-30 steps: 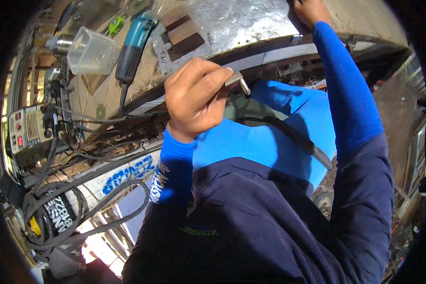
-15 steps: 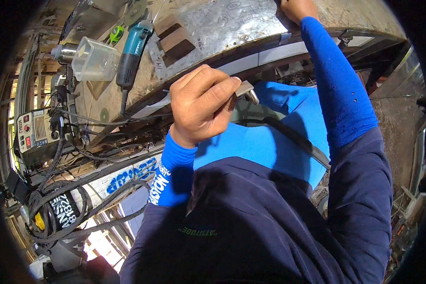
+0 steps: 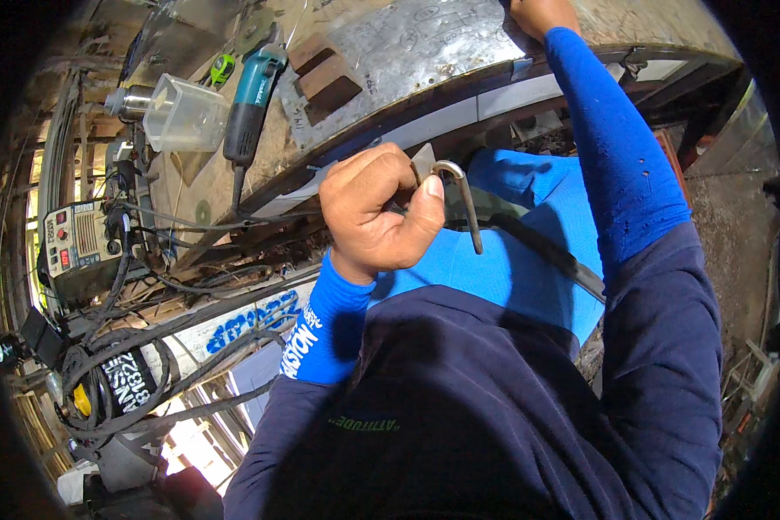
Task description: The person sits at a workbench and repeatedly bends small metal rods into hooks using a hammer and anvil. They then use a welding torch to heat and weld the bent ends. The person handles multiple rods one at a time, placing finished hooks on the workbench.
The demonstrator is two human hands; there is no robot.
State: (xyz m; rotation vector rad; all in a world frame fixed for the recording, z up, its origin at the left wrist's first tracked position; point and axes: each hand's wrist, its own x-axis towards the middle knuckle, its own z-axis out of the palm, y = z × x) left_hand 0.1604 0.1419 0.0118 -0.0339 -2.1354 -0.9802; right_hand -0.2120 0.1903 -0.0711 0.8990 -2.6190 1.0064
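My left hand (image 3: 377, 212) is raised in front of my body, its fingers closed around a hook-shaped bent metal rod (image 3: 470, 208) with a small flat metal plate at its curved end. The rod's straight leg hangs down from the thumb side; the part inside the fist is hidden. My right hand (image 3: 542, 17) reaches to the far edge of the workbench (image 3: 650, 30), beside a shiny metal sheet (image 3: 425, 39). Its fingers are mostly cut off by the picture's upper edge, so what they touch or hold cannot be made out.
On the bench lie a teal-and-black angle grinder (image 3: 256, 104), a clear plastic container (image 3: 185, 117), a green tape measure (image 3: 222, 69) and a brown steel piece with slots (image 3: 323, 76). At left stands a welding machine (image 3: 82, 238), with coiled black cables (image 3: 104, 381) below.
My left hand has turned and moved slightly right and down, so the rod's long leg now shows. The right hand stays at the bench. The view has shifted a little.
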